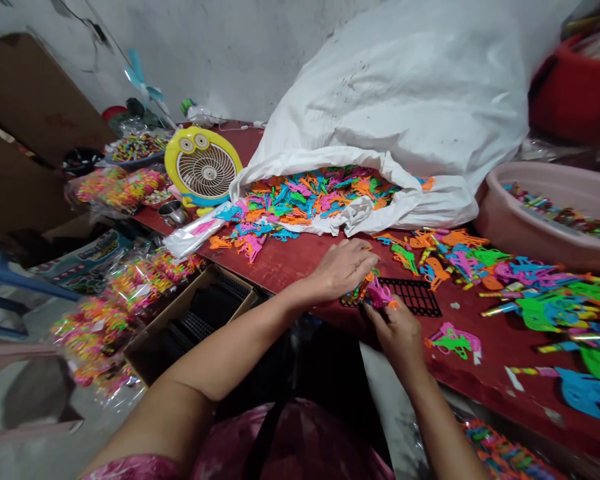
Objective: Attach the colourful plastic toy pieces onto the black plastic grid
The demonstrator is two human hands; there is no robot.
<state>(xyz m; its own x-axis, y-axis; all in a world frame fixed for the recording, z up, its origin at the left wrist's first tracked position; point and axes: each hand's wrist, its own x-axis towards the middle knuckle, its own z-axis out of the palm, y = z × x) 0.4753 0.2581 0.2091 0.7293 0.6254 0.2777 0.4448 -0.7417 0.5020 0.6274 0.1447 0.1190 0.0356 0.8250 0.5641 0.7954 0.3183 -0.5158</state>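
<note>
A black plastic grid rack (415, 298) lies on the red tabletop, with small bright plastic pieces at its left end. My left hand (343, 268) is palm down over that end, its fingers bent together and their tips hidden above the coloured pieces. My right hand (399, 337) is closed at the rack's near edge, thumb and fingers around a pink toy gun (379, 293) with an orange bit beside the thumb. Just right of it lie a green toy gun (455, 343) and a pink one, touching.
A big white sack (400, 100) spills toy guns (305, 193) at the back. Toy guns with striped tubes (540, 310) cover the right side, by a pink basin (495, 193). A yellow fan (207, 170) stands left. Below are a cardboard box (153, 340) and bagged toys (93, 337).
</note>
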